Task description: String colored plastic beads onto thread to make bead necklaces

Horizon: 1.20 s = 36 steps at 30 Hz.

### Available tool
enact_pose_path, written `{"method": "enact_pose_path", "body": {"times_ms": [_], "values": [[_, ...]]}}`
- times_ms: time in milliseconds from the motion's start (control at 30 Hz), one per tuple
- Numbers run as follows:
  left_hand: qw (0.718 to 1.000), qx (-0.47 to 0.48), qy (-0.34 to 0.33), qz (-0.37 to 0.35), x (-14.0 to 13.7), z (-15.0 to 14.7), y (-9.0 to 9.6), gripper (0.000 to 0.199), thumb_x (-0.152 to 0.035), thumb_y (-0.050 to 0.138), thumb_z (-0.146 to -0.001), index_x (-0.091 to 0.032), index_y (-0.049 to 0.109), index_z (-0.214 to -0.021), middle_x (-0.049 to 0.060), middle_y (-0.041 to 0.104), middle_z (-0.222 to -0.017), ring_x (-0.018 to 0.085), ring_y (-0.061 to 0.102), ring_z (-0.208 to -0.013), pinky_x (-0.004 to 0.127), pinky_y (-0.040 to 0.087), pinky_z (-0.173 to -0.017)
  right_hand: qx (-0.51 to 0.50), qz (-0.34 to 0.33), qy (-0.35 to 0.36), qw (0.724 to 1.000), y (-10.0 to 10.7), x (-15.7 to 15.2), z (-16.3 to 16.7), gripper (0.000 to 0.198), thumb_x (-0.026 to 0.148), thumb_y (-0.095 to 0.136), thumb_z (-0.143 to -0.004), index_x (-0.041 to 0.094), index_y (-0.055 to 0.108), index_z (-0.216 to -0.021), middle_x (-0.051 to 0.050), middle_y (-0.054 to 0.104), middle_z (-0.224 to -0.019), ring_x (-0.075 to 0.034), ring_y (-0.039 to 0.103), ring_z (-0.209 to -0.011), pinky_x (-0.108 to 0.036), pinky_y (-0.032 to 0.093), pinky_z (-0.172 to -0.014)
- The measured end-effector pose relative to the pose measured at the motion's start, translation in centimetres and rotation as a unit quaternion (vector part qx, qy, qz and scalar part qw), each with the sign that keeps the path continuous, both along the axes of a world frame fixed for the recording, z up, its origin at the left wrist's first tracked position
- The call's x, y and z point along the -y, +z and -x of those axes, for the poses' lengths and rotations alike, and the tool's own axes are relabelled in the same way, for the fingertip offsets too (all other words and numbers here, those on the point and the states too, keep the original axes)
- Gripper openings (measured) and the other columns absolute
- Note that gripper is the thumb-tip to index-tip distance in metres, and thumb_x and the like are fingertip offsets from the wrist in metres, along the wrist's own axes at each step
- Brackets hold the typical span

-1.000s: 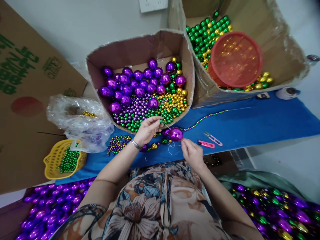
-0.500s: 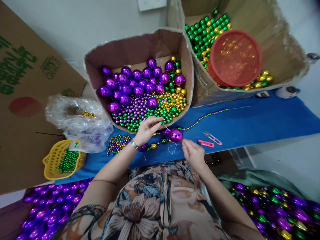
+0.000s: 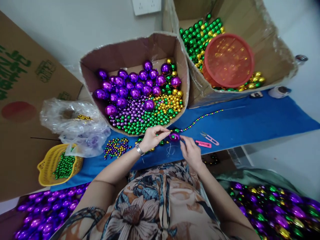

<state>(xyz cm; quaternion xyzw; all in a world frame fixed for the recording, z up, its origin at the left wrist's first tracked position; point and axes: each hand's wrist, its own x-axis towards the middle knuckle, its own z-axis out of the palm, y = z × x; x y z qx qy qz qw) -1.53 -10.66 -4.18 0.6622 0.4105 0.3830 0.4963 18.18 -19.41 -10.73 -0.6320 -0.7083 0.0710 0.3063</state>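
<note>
Evidently, we are at the stringing step, working the join beside a large glossy purple ball, which sits between our two hands at the front of the surface covered in blue cloth; whether it rests on the cloth or is lifted slightly, we cannot tell. Our left hand, with a silver bracelet watch at the wrist, brings thumb and forefinger together at the tips just beside the ball's left edge; whatever thin thing they pinch is too small to make out. Our right hand has its fingers loosely curled, the tips just beside the ball's right edge, and we cannot tell whether they touch it or grip anything. Below the ball lies a loose curl of fine white thread, while a string of small purple, green and gold beads runs off to the upper right across the cloth. To our right lie small pale-pink thread snips and a flat bright-pink tool, neither in our hands. As we judge it, the next move calls for a firm left pinch and a light steadying touch from the right, since so smooth and round a ball could roll, and for keeping that slack thread clear so that it does not snag or knot.
</note>
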Motion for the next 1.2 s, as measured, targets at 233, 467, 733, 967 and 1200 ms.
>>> {"method": "enact_pose_path", "body": {"times_ms": [233, 467, 733, 967, 1200], "values": [[0.994, 0.074, -0.075, 0.035, -2.7, -1.7, 2.0, 0.035, -0.048, 0.061, -0.089, -0.015, 0.071, -0.094, 0.007, 0.074, -0.086, 0.016, 0.068, -0.073, 0.029, 0.054, -0.066, -0.079, -0.014, 0.053, 0.995, 1.1, -1.7, 0.4, 0.028, 0.029, 0.041, -0.100, 0.020, 0.067, -0.107, -0.006, 0.073, -0.091, -0.015, 0.070, -0.081, -0.025, 0.055, -0.078], [0.900, -0.346, -0.004, -0.265, -8.1, -4.2, -0.1, 0.040, -0.033, 0.067, -0.084, -0.010, 0.063, -0.117, 0.019, 0.063, -0.117, 0.035, 0.051, -0.115, 0.051, 0.042, -0.098, -0.141, -0.011, 0.024, 0.990, 1.6, -1.6, 0.4, 0.028, 0.030, 0.039, -0.100, 0.019, 0.064, -0.107, -0.006, 0.073, -0.099, -0.014, 0.071, -0.084, -0.025, 0.055, -0.076], [0.945, -0.250, -0.023, -0.210, -8.0, -3.1, -0.1, 0.033, -0.026, 0.065, -0.084, -0.014, 0.062, -0.114, 0.012, 0.059, -0.112, 0.024, 0.056, -0.102, 0.039, 0.049, -0.091, -0.106, -0.023, 0.014, 0.994, 2.4, -1.1, 0.0, 0.027, 0.027, 0.038, -0.100, 0.017, 0.062, -0.108, -0.008, 0.073, -0.097, -0.015, 0.070, -0.083, -0.026, 0.055, -0.075], [0.950, 0.241, -0.051, 0.191, -4.6, 1.3, 1.3, 0.035, -0.027, 0.068, -0.080, -0.021, 0.064, -0.114, 0.006, 0.065, -0.109, 0.015, 0.063, -0.090, 0.030, 0.058, -0.078, -0.025, -0.057, 0.024, 0.998, 2.2, -0.9, -0.6, 0.023, 0.024, 0.046, -0.098, 0.018, 0.066, -0.107, -0.006, 0.074, -0.095, -0.016, 0.071, -0.083, -0.025, 0.052, -0.076], [0.920, 0.314, -0.024, 0.233, -3.5, 2.4, 1.5, 0.027, -0.024, 0.073, -0.076, -0.017, 0.066, -0.101, 0.007, 0.070, -0.105, 0.013, 0.066, -0.084, 0.024, 0.057, -0.069, -0.003, -0.083, 0.045, 0.996, 2.5, -1.1, -0.1, 0.020, 0.019, 0.050, -0.096, 0.017, 0.066, -0.108, -0.005, 0.074, -0.093, -0.015, 0.070, -0.083, -0.024, 0.052, -0.078]]}}
